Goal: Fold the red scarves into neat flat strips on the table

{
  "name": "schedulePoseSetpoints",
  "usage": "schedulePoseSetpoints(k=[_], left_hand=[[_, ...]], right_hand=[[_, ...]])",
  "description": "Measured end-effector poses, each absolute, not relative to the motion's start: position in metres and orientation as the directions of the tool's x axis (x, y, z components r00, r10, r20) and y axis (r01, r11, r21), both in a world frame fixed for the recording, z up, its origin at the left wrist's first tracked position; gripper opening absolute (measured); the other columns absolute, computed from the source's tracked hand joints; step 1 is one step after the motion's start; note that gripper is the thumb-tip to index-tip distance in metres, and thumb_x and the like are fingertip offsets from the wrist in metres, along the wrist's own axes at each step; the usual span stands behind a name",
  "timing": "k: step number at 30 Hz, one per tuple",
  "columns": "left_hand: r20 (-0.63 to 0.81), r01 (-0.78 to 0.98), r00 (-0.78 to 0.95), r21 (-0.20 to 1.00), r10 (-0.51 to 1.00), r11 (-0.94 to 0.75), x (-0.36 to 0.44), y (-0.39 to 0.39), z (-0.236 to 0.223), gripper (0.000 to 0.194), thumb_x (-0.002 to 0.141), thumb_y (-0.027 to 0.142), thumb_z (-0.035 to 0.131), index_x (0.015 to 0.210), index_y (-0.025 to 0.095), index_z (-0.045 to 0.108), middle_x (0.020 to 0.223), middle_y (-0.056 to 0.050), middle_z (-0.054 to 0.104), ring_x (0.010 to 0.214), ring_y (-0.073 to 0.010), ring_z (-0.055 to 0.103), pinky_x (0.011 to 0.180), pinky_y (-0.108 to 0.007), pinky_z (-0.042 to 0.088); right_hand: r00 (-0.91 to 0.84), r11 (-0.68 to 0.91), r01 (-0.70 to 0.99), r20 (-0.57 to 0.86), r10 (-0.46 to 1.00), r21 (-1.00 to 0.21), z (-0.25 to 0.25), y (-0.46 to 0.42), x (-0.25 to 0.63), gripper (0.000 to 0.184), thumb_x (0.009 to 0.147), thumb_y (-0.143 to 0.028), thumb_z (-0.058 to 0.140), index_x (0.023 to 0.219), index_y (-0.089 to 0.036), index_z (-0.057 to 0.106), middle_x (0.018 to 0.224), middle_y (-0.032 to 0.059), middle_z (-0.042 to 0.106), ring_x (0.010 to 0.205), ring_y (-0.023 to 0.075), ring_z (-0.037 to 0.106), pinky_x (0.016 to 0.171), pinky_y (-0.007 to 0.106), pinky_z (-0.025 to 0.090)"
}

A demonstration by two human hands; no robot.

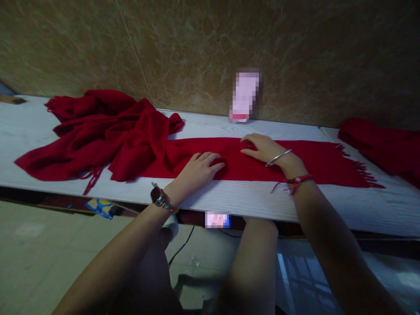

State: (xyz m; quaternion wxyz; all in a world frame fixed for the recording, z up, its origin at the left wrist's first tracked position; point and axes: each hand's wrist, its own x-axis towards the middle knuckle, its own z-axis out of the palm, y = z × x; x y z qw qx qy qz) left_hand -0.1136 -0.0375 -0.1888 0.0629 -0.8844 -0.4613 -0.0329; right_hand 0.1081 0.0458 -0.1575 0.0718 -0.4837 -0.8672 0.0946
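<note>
A red scarf (311,164) lies flat along a white table, its fringed end toward the right. Its left part runs into a crumpled heap of red cloth (111,131), with fringe hanging at the front edge. My left hand (200,168) rests on the flat stretch with fingers spread, a ring on one finger and a watch at the wrist. To its right, my right hand (260,148) is on or just over the scarf, fingers apart and slightly curled. Nothing shows in either hand. A silver bangle and a red cord circle the right wrist.
A blurred pink upright object (244,96) leans against the brown marbled wall (183,52). More red cloth (383,146) lies at the right end of the white table (249,199). Below the front edge are a blue item (103,209), a blurred bright rectangle (217,219) and a black cable (182,246).
</note>
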Motion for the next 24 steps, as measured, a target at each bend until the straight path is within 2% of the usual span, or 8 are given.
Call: schedulePoseSetpoints(k=[2,4,6,8,12,16,19,24], left_hand=[[0.076,0.851,0.525,-0.025,0.847,-0.525,-0.111,-0.035,-0.192,0.041,0.097,0.029,0.035,0.136,0.023,0.046,0.146,-0.011,0.040,0.134,-0.0291,0.036,0.104,-0.050,0.035],[-0.005,0.878,0.478,0.025,0.879,-0.477,-0.110,-0.033,-0.194,0.046,0.098,0.036,0.031,0.141,0.024,0.039,0.150,-0.009,0.034,0.138,-0.0297,0.029,0.107,-0.053,0.030],[-0.070,0.893,0.449,0.048,0.891,-0.447,-0.112,-0.032,-0.194,0.048,0.098,0.038,0.029,0.144,0.026,0.033,0.153,-0.007,0.029,0.140,-0.0293,0.024,0.110,-0.053,0.025],[-0.092,0.899,0.438,0.052,0.894,-0.434,-0.113,-0.032,-0.194,0.048,0.098,0.039,0.028,0.145,0.028,0.031,0.155,-0.006,0.024,0.141,-0.0295,0.021,0.111,-0.053,0.023],[-0.090,0.908,0.419,0.056,0.904,-0.415,-0.116,-0.034,-0.193,0.050,0.098,0.042,0.028,0.145,0.028,0.030,0.155,-0.005,0.022,0.142,-0.0319,0.019,0.111,-0.054,0.023],[-0.108,0.928,0.372,0.048,0.922,-0.369,-0.116,-0.036,-0.191,0.052,0.097,0.044,0.028,0.146,0.027,0.029,0.155,-0.006,0.022,0.142,-0.0329,0.016,0.112,-0.054,0.021],[-0.119,0.943,0.331,0.055,0.936,-0.327,-0.115,-0.037,-0.190,0.054,0.096,0.046,0.028,0.147,0.027,0.028,0.155,-0.005,0.022,0.142,-0.0343,0.015,0.111,-0.057,0.019],[-0.176,0.966,0.259,0.063,0.950,-0.251,-0.115,-0.038,-0.184,0.058,0.095,0.051,0.027,0.148,0.028,0.023,0.157,-0.005,0.015,0.143,-0.0357,0.010,0.109,-0.064,0.017]], right_hand=[[-0.583,0.579,0.794,0.038,0.812,-0.188,-0.168,0.042,0.094,0.049,0.086,-0.033,0.052,0.132,-0.016,0.049,0.135,0.0150,0.052,0.126,0.0267,0.047,0.105,0.047,0.037],[-0.566,0.549,0.821,-0.094,0.819,-0.158,-0.177,0.039,0.086,0.058,0.089,-0.040,0.046,0.143,-0.021,0.037,0.150,0.0116,0.036,0.138,0.0285,0.030,0.110,0.053,0.028],[-0.498,0.482,0.867,-0.228,0.837,-0.126,-0.182,0.039,0.086,0.061,0.091,-0.045,0.040,0.147,-0.027,0.027,0.157,0.0056,0.021,0.143,0.0297,0.016,0.111,0.058,0.021],[-0.447,0.435,0.894,-0.287,0.847,-0.107,-0.184,0.043,0.092,0.061,0.092,-0.049,0.033,0.149,-0.031,0.021,0.158,0.0012,0.013,0.144,0.0298,0.008,0.112,0.061,0.015],[-0.338,0.325,0.941,-0.279,0.899,-0.093,-0.187,0.060,0.118,0.060,0.093,-0.048,0.024,0.150,-0.030,0.017,0.158,0.0003,0.010,0.144,0.0312,0.007,0.110,0.064,0.011],[-0.191,0.174,0.979,-0.201,0.961,-0.103,-0.195,0.073,0.145,0.061,0.092,-0.048,0.022,0.149,-0.028,0.021,0.158,0.0029,0.015,0.143,0.0331,0.011,0.110,0.065,0.016],[-0.149,0.135,0.986,-0.163,0.975,-0.095,-0.198,0.076,0.153,0.060,0.092,-0.048,0.021,0.149,-0.028,0.023,0.158,0.0031,0.018,0.143,0.0326,0.014,0.109,0.065,0.018],[-0.119,0.109,0.992,-0.179,0.977,-0.063,-0.197,0.074,0.149,0.059,0.093,-0.044,0.017,0.149,-0.025,0.021,0.158,0.0018,0.015,0.144,0.0281,0.012,0.113,0.058,0.015]])
